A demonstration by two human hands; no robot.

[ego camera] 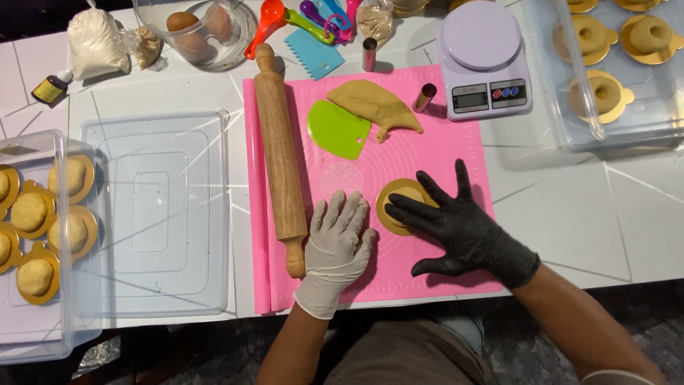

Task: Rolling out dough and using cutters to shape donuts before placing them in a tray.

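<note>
The left hand [336, 246], in a pale glove, lies flat and palm-down on the pink mat [442, 153], its fingers [353, 212] released and spread, grasping nothing; judging by the pose, it steadies the mat so it does not slide on the counter [591, 214]. The right hand [467, 232], in a black glove, is also open, with its fingers [417, 207] laid over a gold round board [388, 203] that carries a disc of tan dough [407, 194]. The flat press suggests the dough is being held down or smoothed onto the board rather than picked up.

The dough looks matte, light brown and soft, nearly filling the board, with a thin gold rim showing at the side towards the left hand's fingers. Much of it is hidden under the black fingers.

Just beside the left hand, on its outer side, a wooden rolling pin [279, 157] lies lengthwise along the mat. Beyond both sets of fingertips sit a green scraper [338, 128] and a torn sheet of rolled dough [374, 103], touching each other. Farther beyond the right fingers stands a lilac kitchen scale [483, 60]. Well out past the left hand a clear lid [157, 207] rests beside a tub [64, 335] of dough balls on gold boards.
</note>
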